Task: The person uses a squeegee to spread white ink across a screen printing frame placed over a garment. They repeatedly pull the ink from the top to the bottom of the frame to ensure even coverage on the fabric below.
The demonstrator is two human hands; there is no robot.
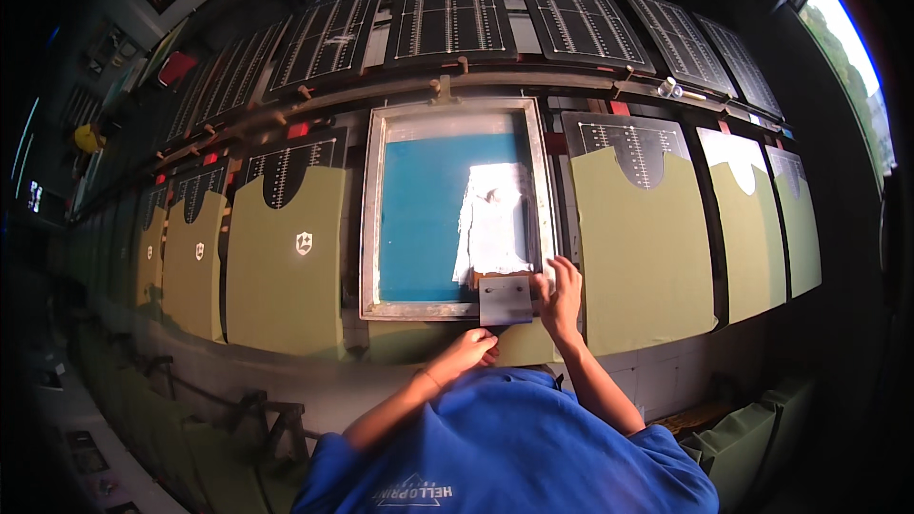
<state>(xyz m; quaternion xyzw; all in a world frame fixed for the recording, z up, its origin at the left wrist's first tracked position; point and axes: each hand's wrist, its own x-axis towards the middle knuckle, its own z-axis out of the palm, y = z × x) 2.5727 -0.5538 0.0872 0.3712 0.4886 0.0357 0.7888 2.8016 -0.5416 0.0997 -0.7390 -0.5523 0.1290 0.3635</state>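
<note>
A screen printing frame [369, 228] with a blue mesh lies in front of me over a green shirt. White ink or paper [495, 219] covers the right part of the mesh. A grey flat plate [505, 301] with two dark fasteners straddles the frame's near edge. My left hand [464, 350] is just below that plate, fingers curled together; whether anything is in them is hidden. Along the frame's lower right corner, my right hand [560, 297] has its fingers apart, at or touching the frame's side.
Green shirts lie on boards on both sides, one left shirt [286, 266] bearing a small white shield print, another shirt [643, 238] at right. Dark boards with white scale marks [452, 19] stand in a row behind a long rail [333, 95]. More green fabric [752, 447] hangs at lower right.
</note>
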